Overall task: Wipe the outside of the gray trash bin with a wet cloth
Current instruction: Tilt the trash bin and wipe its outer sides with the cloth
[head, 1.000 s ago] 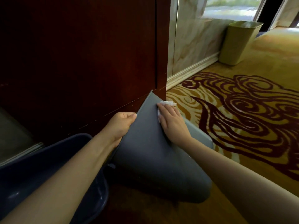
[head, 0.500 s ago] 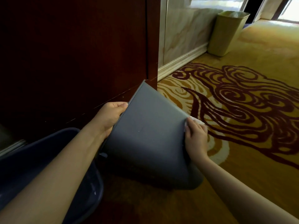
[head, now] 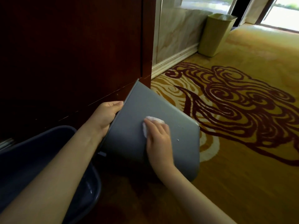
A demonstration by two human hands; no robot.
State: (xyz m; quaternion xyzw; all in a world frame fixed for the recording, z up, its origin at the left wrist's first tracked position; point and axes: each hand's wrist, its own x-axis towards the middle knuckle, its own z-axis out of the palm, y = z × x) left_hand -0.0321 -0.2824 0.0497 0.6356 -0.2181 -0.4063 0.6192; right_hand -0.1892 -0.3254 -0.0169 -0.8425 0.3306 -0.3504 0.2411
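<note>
The gray trash bin (head: 129, 130) lies tilted on the carpet, its broad flat side facing me. My left hand (head: 105, 117) grips its left edge near the rim and holds it steady. My right hand (head: 159, 138) presses a small white wet cloth (head: 153, 120) flat against the middle of the bin's side; only the cloth's edge shows past my fingers. A few small white specks sit on the gray surface to the right of my hand.
A dark blue basin (head: 48, 159) with a little water stands at lower left, under my left forearm. A dark wooden panel (head: 72, 54) rises right behind the bin. A yellow-green bin (head: 215, 34) stands by the marble wall. Patterned carpet (head: 234, 110) stretches to the right.
My right hand with the cloth went from the bin's upper part to its right edge, then back left onto the middle of the side. My left hand kept its grip.
</note>
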